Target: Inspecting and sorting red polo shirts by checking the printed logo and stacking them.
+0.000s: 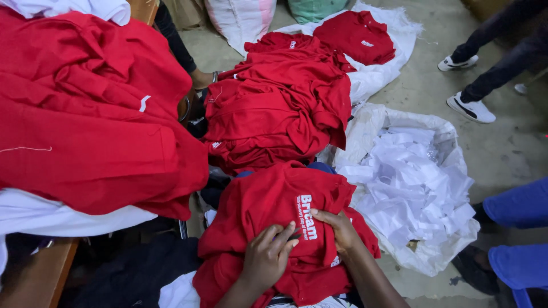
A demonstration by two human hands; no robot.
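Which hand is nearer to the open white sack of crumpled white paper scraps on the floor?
Right. The right hand rests on the red printed shirt at its edge beside the white sack of paper scraps. The left hand lies on the same shirt, farther from the sack.

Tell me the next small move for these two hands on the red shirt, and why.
Probably smooth the red shirt flat: left hand and right hand both rest open on it beside the white print, and the cloth lies bunched and creased in the lap.

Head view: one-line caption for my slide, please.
Both hands, left hand and right hand, rest on a red shirt beside a white sack of scraps.
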